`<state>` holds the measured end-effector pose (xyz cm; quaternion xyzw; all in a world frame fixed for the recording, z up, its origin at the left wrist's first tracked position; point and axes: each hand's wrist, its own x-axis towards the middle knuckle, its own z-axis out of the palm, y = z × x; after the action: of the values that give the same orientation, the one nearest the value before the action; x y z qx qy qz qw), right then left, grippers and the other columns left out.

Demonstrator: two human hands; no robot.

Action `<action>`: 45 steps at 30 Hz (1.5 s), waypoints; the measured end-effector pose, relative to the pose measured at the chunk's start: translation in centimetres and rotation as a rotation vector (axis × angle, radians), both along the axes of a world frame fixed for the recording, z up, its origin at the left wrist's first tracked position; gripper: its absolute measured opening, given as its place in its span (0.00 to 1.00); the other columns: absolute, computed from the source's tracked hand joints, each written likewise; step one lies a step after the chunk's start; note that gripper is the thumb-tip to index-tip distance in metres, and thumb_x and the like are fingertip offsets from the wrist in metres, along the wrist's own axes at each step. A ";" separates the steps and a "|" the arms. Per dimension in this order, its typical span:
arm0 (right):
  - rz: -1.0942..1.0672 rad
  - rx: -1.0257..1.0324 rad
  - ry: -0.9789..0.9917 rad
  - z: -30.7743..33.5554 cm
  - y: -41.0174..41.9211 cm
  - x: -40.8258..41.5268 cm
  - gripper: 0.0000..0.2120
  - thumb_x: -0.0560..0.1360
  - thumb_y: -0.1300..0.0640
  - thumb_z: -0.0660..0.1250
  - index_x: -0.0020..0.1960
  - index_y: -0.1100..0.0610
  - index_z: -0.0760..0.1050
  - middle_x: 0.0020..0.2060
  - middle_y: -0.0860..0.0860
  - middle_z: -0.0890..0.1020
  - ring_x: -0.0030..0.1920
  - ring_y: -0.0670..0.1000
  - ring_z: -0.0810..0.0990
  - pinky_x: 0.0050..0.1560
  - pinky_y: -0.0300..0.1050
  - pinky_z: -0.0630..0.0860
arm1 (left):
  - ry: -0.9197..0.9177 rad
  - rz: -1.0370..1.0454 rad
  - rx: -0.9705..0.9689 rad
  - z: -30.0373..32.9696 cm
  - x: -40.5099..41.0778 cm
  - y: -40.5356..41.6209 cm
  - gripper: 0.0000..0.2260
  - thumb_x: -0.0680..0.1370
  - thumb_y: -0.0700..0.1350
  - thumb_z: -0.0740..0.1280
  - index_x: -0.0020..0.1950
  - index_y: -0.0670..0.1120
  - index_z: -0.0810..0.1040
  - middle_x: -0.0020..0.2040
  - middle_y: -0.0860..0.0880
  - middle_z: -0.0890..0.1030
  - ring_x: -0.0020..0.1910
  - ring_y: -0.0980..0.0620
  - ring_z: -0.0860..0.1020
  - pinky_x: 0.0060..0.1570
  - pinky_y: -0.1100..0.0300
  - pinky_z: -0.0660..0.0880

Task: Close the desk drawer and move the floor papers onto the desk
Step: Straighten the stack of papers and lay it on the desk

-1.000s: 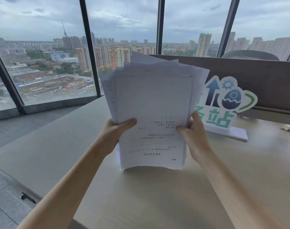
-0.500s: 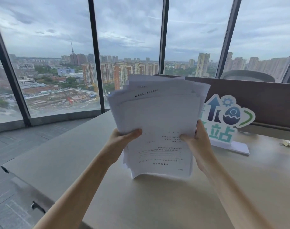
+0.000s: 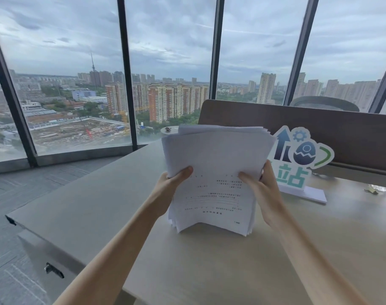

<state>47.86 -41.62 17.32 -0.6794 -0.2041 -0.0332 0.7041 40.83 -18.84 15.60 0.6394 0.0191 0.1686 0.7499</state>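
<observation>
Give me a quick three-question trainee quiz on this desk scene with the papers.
1. True or false: the papers lie flat on the desk.
2. What grips the papers? A) left hand only B) right hand only C) both hands
3. Fill in: the sign stands to the ___ of the papers.

Key: 1 false, they stand upright with the bottom edge on the desk. 2 C. 3 right.
</observation>
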 end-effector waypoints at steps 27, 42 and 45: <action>0.000 0.013 -0.019 -1.2 -0.2 4.0 0.16 0.76 0.60 0.68 0.62 0.51 0.71 0.55 0.46 0.83 0.56 0.47 0.82 0.53 0.46 0.76 | 0.062 -0.008 0.080 -1.9 4.4 -0.3 0.14 0.71 0.51 0.74 0.52 0.44 0.85 0.50 0.43 0.87 0.50 0.43 0.85 0.50 0.51 0.81; -0.025 0.088 0.052 -5.2 1.1 4.8 0.15 0.78 0.58 0.65 0.64 0.47 0.73 0.57 0.44 0.84 0.60 0.46 0.81 0.66 0.54 0.73 | 0.078 0.031 0.017 -3.7 5.3 -0.5 0.15 0.70 0.49 0.75 0.53 0.42 0.85 0.50 0.42 0.87 0.50 0.42 0.85 0.46 0.55 0.81; -0.024 0.078 0.056 -6.2 1.3 4.6 0.16 0.80 0.57 0.63 0.66 0.47 0.72 0.58 0.43 0.84 0.61 0.45 0.80 0.68 0.56 0.71 | 0.091 0.072 0.034 -4.6 5.5 -1.0 0.12 0.72 0.46 0.75 0.52 0.40 0.85 0.48 0.42 0.87 0.48 0.44 0.85 0.44 0.55 0.82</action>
<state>52.47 -40.28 11.08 -0.6544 -0.1747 -0.0307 0.7350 46.29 -19.82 10.98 0.6580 0.0733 0.1664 0.7307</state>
